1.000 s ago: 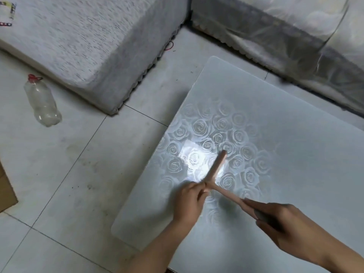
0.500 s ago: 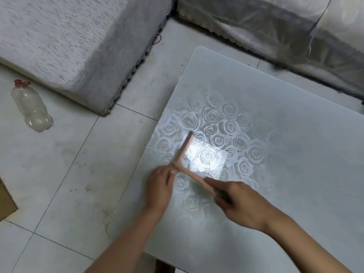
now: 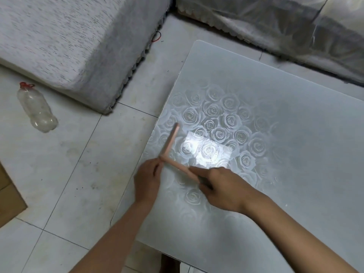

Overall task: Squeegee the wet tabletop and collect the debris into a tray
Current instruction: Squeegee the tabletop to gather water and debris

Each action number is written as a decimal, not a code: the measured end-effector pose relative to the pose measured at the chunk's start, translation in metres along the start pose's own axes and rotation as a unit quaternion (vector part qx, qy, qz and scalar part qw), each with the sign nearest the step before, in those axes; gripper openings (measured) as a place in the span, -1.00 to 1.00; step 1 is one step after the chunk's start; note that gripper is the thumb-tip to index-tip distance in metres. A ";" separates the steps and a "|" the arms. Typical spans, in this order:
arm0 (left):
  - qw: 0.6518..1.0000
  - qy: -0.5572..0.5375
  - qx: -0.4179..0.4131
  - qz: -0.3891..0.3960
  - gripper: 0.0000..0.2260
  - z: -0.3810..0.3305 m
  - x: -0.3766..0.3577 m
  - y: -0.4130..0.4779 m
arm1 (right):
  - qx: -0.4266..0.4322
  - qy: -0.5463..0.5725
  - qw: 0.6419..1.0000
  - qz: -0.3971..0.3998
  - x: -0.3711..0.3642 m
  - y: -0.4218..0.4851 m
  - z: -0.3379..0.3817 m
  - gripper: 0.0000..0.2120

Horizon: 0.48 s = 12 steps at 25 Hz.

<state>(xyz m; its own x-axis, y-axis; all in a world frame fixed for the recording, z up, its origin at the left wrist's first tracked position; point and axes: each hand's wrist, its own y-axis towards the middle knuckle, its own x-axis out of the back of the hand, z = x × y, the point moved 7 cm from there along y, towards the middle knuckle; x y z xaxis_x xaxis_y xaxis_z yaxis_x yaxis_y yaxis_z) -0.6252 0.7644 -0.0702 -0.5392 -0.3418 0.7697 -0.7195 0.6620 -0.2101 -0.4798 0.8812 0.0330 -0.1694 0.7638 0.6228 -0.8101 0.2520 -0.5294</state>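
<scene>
A pale pink T-shaped squeegee (image 3: 171, 141) lies on the glass tabletop (image 3: 285, 134), which has a rose pattern, close to the table's left edge. My right hand (image 3: 222, 189) grips the squeegee's handle. My left hand (image 3: 146, 181) holds the near end of the blade at the table's left edge, fingers curled on it. The blade runs away from me along that edge. No tray is in view.
A clear plastic bottle (image 3: 36, 108) with a red cap lies on the tiled floor at the left. A grey covered sofa (image 3: 69, 46) stands behind it, another covered seat (image 3: 285, 26) behind the table. A cardboard box (image 3: 7, 196) is at the far left.
Both hands and the squeegee have moved left across the glass, from the rose pattern's middle to the table's left edge.
</scene>
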 end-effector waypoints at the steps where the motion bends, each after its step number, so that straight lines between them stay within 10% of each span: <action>1: 0.999 -0.014 -0.033 0.015 -0.91 -0.019 -0.018 -0.010 | -0.022 0.012 1.000 0.002 0.002 -0.023 -0.019 -0.60; 6: 0.977 -0.125 -0.041 0.165 -0.86 -0.092 -0.090 -0.040 | -0.114 -0.006 0.993 0.001 0.027 -0.108 -0.069 -0.62; 12: 0.999 -0.007 -0.037 0.018 -0.91 -0.046 -0.027 0.003 | -0.008 0.003 0.999 -0.049 0.027 -0.034 -0.026 -0.82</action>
<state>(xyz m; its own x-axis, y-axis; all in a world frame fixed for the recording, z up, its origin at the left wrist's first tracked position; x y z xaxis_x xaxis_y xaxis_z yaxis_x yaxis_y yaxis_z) -0.5929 0.8065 -0.0639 -0.5709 -0.3250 0.7540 -0.6650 0.7216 -0.1925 -0.4421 0.9087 0.0533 -0.0875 0.7383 0.6688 -0.8137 0.3343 -0.4755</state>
